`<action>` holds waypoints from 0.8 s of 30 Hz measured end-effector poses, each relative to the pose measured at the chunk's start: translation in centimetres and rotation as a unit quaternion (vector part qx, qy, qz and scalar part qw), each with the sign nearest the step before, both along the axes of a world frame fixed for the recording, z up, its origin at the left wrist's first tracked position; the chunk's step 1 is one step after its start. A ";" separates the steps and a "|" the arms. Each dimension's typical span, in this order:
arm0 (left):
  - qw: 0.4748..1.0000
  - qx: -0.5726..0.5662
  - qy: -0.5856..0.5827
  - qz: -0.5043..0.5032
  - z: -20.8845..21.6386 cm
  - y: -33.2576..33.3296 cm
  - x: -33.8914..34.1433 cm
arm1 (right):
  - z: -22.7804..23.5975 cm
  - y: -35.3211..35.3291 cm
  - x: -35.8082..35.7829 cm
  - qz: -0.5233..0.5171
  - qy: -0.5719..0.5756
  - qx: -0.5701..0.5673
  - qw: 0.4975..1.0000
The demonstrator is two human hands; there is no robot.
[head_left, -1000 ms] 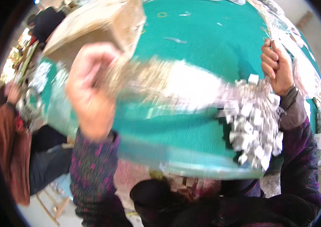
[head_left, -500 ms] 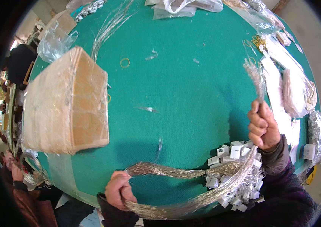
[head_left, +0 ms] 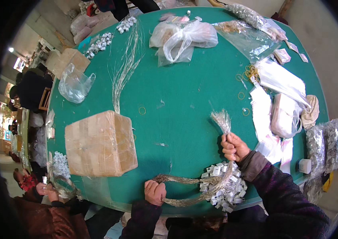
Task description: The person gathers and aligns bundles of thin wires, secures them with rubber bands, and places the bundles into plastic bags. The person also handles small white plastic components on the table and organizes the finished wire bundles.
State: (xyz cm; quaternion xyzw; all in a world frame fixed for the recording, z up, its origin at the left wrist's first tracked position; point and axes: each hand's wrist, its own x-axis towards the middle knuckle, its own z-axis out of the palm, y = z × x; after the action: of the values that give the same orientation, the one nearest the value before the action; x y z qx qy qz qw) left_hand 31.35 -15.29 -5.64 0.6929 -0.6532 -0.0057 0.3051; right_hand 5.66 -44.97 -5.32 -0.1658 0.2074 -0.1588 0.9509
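Observation:
A long bundle of thin silvery strands (head_left: 201, 198) is bent in a loop near the table's front edge. At the loop's left bend, my left hand (head_left: 155, 192) is closed around the strands. My right hand (head_left: 234, 147) grips the bundle's other stretch in a fist, raised above the table. Out of the top of that fist sticks a frayed, pale tuft (head_left: 221, 120) of strand ends. A cluster of small white plastic pieces (head_left: 232, 195) lies below my right hand, with strands running over and among them.
A taped cardboard box (head_left: 91, 145) stands on the green table (head_left: 185, 87) to the left. Loose strands (head_left: 127, 71) lie behind it. Plastic bags (head_left: 189, 38), yellow rubber bands (head_left: 250, 71) and white packets (head_left: 262, 115) lie farther off. At the lower left, a co-worker's hands (head_left: 47, 191) handle something small.
The view has shifted and now takes in more of the table's far side. My hands appear closer together, and both keep hold of the strands.

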 end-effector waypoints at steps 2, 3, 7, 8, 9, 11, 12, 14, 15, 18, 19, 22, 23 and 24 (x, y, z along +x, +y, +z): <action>0.997 0.072 -0.031 -0.005 0.4 -0.2 -0.3 | 0.5 0.0 0.2 0.009 0.018 0.010 1.000; 0.996 0.072 -0.045 -0.004 0.6 -0.4 -0.6 | 0.8 0.0 0.3 0.016 0.035 0.015 0.999; 0.994 0.067 -0.082 0.011 0.8 -0.7 -1.2 | 1.6 -0.5 0.6 0.046 0.099 0.011 0.994; 0.994 0.074 -0.085 0.015 0.7 -0.6 -1.2 | 1.7 -0.6 0.6 0.061 0.109 0.002 0.992; 0.994 0.070 -0.085 0.014 0.4 -0.4 -1.2 | 1.6 -0.8 0.7 0.081 0.114 0.008 0.990; 0.993 0.085 -0.075 0.021 -0.4 0.1 -1.0 | 1.3 -1.0 0.8 0.087 0.128 0.008 0.988; 0.995 0.075 -0.070 0.016 -0.8 0.4 -1.0 | 1.2 -1.0 0.8 0.095 0.118 0.007 0.988; 0.996 0.071 -0.054 0.022 -1.4 0.8 -0.7 | 1.4 -0.9 1.0 0.085 0.127 -0.004 0.988; 0.996 0.053 -0.065 0.023 -1.5 0.6 -0.6 | 1.7 -1.0 1.2 0.086 0.137 0.000 0.987; 0.998 0.058 -0.023 -0.017 0.1 -0.1 -0.3 | 4.3 -1.6 2.2 0.071 0.232 -0.030 0.970; 0.995 0.091 -0.021 -0.028 1.3 -0.3 -0.2 | 5.6 -2.0 2.5 0.040 0.217 -0.017 0.975; 0.942 0.309 0.055 -0.121 6.9 -1.8 0.7 | 10.1 -4.1 4.5 -0.026 0.198 -0.117 0.973; 0.884 0.408 0.063 -0.218 9.3 -2.5 1.6 | 11.6 -4.7 5.6 -0.023 0.187 -0.165 0.968; 0.845 0.474 0.134 -0.210 11.6 -3.5 2.6 | 12.9 -5.2 6.8 -0.024 0.164 -0.216 0.962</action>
State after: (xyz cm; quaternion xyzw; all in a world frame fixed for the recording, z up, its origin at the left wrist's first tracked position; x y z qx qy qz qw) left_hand 33.91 -18.77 5.98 0.5922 -0.6533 -0.4714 0.0156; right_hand 12.50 -50.18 7.56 -0.3861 0.3248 -0.1931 0.8415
